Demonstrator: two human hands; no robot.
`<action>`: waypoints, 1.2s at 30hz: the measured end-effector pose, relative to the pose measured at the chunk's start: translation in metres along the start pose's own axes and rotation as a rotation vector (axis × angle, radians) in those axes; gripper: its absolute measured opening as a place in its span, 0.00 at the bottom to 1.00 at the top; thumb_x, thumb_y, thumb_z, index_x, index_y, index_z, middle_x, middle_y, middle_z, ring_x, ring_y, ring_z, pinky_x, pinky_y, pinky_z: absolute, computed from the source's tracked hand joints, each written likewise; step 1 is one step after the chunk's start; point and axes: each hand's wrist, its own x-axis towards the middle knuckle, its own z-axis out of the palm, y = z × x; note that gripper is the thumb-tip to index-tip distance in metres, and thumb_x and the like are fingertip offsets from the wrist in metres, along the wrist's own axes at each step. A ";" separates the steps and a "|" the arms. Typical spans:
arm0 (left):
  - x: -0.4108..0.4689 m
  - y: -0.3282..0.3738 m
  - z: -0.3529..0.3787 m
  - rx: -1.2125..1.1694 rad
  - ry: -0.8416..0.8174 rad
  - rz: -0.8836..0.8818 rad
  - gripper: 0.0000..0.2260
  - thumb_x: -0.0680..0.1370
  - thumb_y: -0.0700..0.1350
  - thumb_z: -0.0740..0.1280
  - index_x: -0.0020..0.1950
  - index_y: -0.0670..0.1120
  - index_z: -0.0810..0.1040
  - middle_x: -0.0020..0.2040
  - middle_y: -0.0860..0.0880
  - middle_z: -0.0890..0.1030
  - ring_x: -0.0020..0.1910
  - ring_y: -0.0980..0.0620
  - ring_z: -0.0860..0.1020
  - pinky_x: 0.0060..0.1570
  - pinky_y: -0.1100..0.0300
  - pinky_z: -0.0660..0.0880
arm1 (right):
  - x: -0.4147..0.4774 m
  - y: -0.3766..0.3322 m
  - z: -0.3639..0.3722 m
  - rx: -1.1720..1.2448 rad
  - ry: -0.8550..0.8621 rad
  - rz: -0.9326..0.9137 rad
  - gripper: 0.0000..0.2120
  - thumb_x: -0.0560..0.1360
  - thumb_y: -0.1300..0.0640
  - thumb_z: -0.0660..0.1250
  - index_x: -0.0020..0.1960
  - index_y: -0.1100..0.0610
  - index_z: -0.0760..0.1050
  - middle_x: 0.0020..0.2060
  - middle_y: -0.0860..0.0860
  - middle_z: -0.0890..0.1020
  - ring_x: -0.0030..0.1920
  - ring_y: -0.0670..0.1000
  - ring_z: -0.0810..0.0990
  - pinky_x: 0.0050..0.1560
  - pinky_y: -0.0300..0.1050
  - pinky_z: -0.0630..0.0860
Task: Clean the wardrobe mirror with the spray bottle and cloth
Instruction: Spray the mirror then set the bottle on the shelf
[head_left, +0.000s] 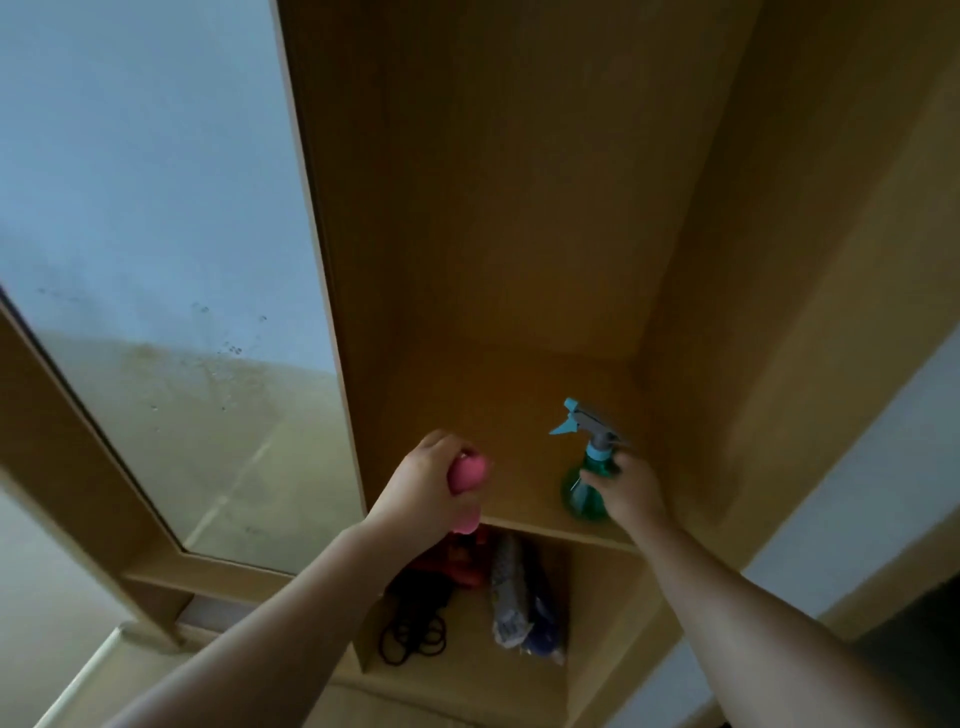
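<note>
The wardrobe mirror (171, 291) fills the left, set in a wooden door frame, with droplets and smears on its lower part. My left hand (423, 483) is closed around a bunched pink cloth (470, 475) just right of the mirror's edge, at the front of a wooden shelf (519, 415). My right hand (631, 491) grips the body of a green spray bottle (584, 493) with a blue and grey trigger head (584, 421). The bottle stands upright on the shelf or just above it; I cannot tell which.
The open wooden compartment rises above the shelf, with side walls left and right. Below the shelf, a lower compartment holds black hair ties (415, 634), a red item (460, 561) and patterned fabric rolls (514, 592). A white wall (857, 467) lies to the right.
</note>
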 end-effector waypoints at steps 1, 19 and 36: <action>0.000 0.002 0.005 0.000 0.013 -0.017 0.14 0.69 0.46 0.73 0.52 0.54 0.75 0.50 0.59 0.73 0.47 0.58 0.75 0.44 0.62 0.79 | 0.008 0.002 0.000 0.002 -0.015 0.002 0.09 0.74 0.53 0.72 0.51 0.56 0.78 0.42 0.46 0.80 0.49 0.51 0.82 0.39 0.38 0.72; -0.001 0.023 0.016 0.042 0.159 -0.035 0.09 0.73 0.51 0.71 0.50 0.53 0.75 0.48 0.58 0.74 0.46 0.59 0.75 0.42 0.66 0.76 | 0.045 0.004 0.001 -0.001 -0.120 -0.008 0.15 0.78 0.58 0.67 0.63 0.60 0.74 0.58 0.56 0.80 0.59 0.57 0.79 0.48 0.44 0.74; -0.032 0.113 -0.057 0.113 0.320 0.109 0.20 0.68 0.68 0.63 0.53 0.58 0.78 0.50 0.61 0.78 0.47 0.61 0.78 0.45 0.59 0.81 | -0.093 -0.143 -0.060 0.480 -0.704 -0.739 0.18 0.77 0.59 0.68 0.65 0.48 0.73 0.58 0.46 0.81 0.60 0.44 0.79 0.57 0.42 0.78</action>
